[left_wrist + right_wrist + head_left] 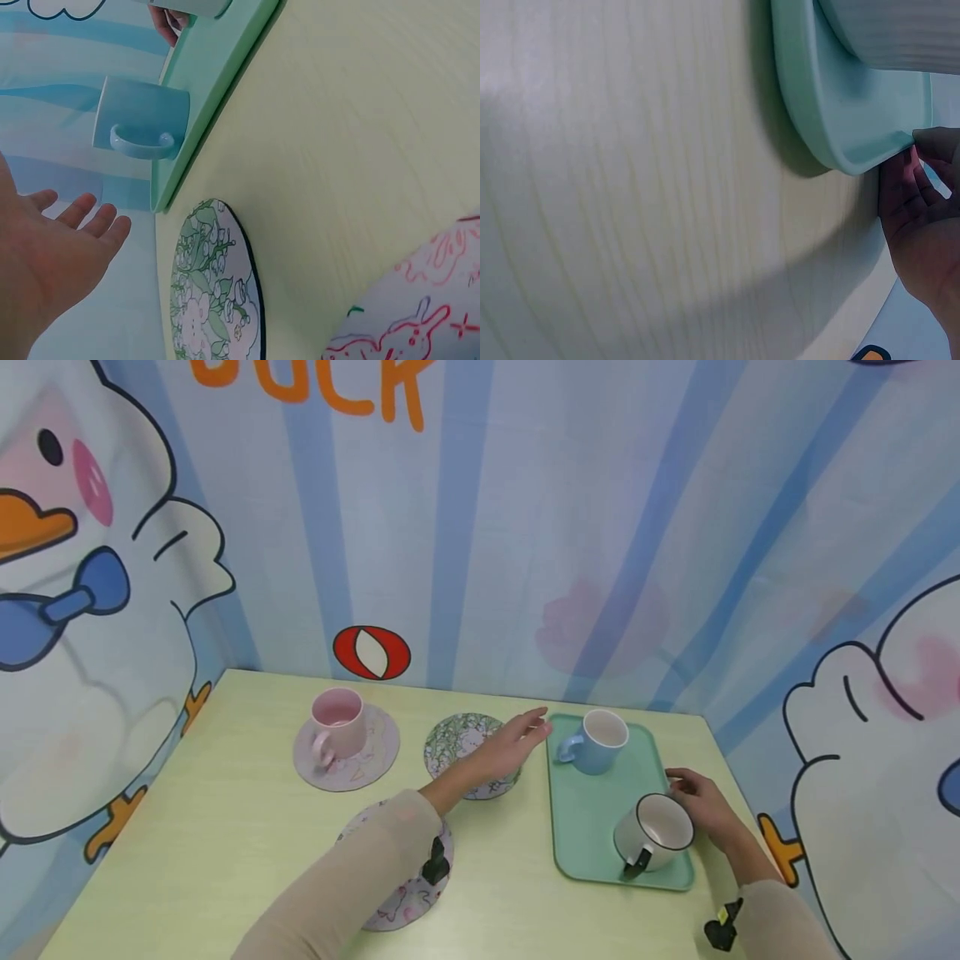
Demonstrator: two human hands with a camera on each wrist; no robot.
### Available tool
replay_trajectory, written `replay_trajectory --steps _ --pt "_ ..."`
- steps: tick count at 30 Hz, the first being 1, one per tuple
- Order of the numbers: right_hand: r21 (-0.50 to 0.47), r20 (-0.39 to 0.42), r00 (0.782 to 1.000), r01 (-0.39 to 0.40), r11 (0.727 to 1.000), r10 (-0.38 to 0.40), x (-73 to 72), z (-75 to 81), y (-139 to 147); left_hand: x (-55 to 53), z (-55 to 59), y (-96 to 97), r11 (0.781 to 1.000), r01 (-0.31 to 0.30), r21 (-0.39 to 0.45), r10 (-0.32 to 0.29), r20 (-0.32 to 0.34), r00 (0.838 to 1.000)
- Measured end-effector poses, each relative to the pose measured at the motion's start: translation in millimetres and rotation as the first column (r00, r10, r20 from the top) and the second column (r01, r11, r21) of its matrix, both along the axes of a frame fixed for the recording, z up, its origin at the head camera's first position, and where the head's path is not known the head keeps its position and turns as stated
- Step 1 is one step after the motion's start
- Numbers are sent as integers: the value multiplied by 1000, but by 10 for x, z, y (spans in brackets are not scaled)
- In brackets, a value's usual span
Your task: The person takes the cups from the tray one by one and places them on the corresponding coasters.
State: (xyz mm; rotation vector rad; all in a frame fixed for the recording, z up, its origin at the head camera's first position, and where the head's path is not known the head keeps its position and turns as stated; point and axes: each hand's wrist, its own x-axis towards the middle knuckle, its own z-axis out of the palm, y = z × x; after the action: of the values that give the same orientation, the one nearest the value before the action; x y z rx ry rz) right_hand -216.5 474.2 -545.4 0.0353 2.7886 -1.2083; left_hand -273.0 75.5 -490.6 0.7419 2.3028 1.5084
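Observation:
A green tray (592,818) carries a light blue mug (596,743) at its far end and a white mug (654,832) with a black rim and handle at its near end. My right hand (703,806) pinches the tray's right rim between thumb and fingers, which shows in the right wrist view. My left hand (513,747) is stretched out over the green-patterned round mat (461,731), its fingertips close to the tray's far left corner. In the left wrist view those fingers are spread with nothing in them, apart from the blue mug's handle.
At the back left, a pink cup (341,727) stands on a round pink mat (382,760). Another patterned mat (408,902) lies partly under my left sleeve. A curtain (480,527) with cartoon ducks hangs behind the pale wooden table (225,810).

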Motion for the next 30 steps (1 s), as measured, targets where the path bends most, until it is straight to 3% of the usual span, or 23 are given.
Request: replay_trajectory --steps 12,30 --pt "0 11 1000 2 1000 -2 13 7 -17 69 -152 174 1000 12 10 -12 55 998" --pt "-1 14 1000 -4 1000 4 -4 24 0 102 -258 353 1000 4 -13 -3 91 996"
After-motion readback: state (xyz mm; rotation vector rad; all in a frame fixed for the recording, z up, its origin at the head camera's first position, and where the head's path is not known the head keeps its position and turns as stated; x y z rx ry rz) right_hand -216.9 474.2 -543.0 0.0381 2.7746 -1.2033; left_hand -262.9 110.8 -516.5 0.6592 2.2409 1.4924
